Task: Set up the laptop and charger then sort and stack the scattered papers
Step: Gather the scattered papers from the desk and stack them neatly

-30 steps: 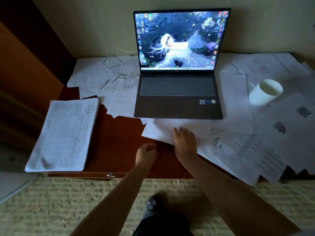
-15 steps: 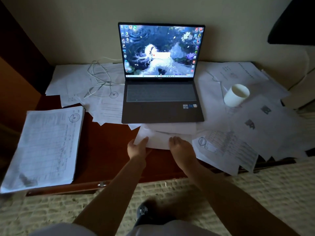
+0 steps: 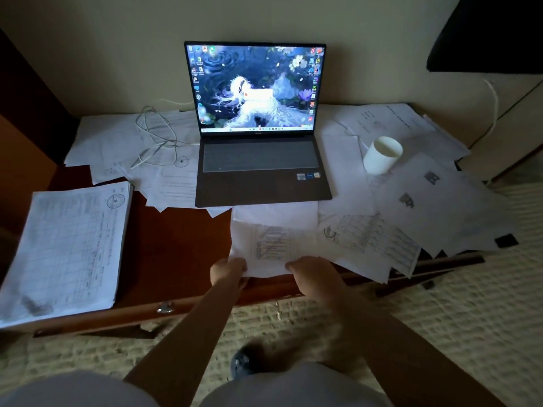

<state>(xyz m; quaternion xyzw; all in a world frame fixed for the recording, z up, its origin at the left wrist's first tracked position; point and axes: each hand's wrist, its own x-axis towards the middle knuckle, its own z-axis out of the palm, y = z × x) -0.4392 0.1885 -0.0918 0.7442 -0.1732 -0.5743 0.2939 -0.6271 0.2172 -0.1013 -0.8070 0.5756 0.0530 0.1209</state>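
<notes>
White paper (image 3: 273,245) now sits pinched in both the left hand (image 3: 227,270) and right hand (image 3: 311,274) at the desk's (image 3: 176,245) front edge, so sorting has begun.

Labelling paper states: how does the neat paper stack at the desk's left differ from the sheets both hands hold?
The thick squared stack of printed papers lies flat and untouched; the thin bunch of white sheets is pinched at its near edge by the left hand and right hand. The stack overhangs the desk's front edge. Both carry printed tables.
</notes>
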